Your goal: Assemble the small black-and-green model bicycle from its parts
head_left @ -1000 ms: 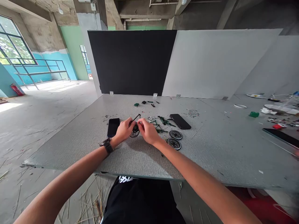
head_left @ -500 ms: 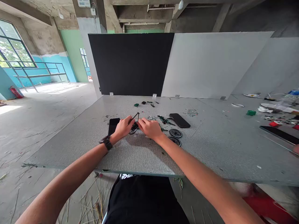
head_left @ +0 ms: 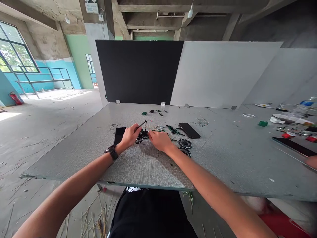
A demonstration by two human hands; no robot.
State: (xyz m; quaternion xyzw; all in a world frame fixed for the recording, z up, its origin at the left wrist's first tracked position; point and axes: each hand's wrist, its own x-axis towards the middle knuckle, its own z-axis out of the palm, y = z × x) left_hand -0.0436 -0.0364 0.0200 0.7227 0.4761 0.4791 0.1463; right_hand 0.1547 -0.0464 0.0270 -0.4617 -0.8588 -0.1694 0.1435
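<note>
Between my hands is a small black model bicycle (head_left: 140, 137) with spoked wheels, over the grey table. My left hand (head_left: 129, 136) has its fingers closed on the thin black frame from the left side. On the right, my right hand (head_left: 159, 140) is pinched at the model's edge; its fingertips hide the exact contact. Two loose spoked wheels (head_left: 185, 143) lie right of my right hand. Beyond it are green and black parts (head_left: 174, 129) and a dark phone (head_left: 189, 130). Another dark flat device (head_left: 120, 135) is partly behind my left hand.
Small dark pieces and a green piece (head_left: 144, 113) lie toward the black upright panel (head_left: 140, 71). At the right are another green piece (head_left: 263, 123), red pieces, scattered small parts and a tablet (head_left: 294, 147) with another person's hand at its edge.
My right hand has shifted slightly down and right at the model, showing more of its dark middle. My left hand keeps its grip. The camera view has tilted up a little.
</note>
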